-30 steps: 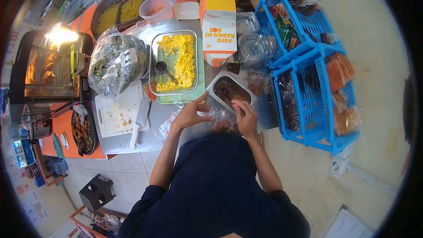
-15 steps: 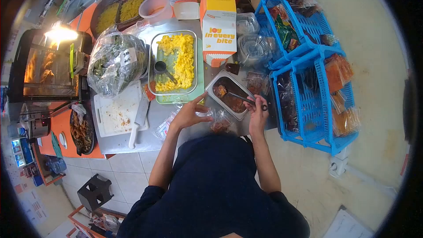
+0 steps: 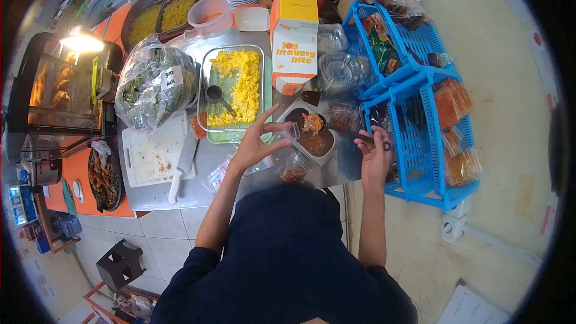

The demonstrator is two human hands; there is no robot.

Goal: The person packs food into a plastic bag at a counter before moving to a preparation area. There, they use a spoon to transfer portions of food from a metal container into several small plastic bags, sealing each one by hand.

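My right hand (image 3: pixel 375 155) grips the dark handle of a spoon (image 3: pixel 351 136). A lump of reddish-brown food (image 3: pixel 312 123) sits on the spoon's bowl, over a metal container (image 3: pixel 327 157) of brown sauce or relish. My left hand (image 3: pixel 255 144), left of the container, has its thumb and fingers curved around a small clear plastic bag (image 3: pixel 292 131), its mouth turned toward the spoon. A filled clear bag (image 3: pixel 294 174) of similar food lies on the metal table just in front of my body.
A tray of yellow scrambled egg (image 3: pixel 243 90) holds a black scoop (image 3: pixel 216 93). A knife (image 3: pixel 184 168) rests on a white cutting board (image 3: pixel 141 159). Blue baskets (image 3: pixel 414 138) stand at right; a printed box (image 3: pixel 294 42) and clear containers (image 3: pixel 341 72) are behind.
The spoon has come up out of the sauce carrying food. My right hand has moved right, and my left hand has risen with the clear bag beside the container.
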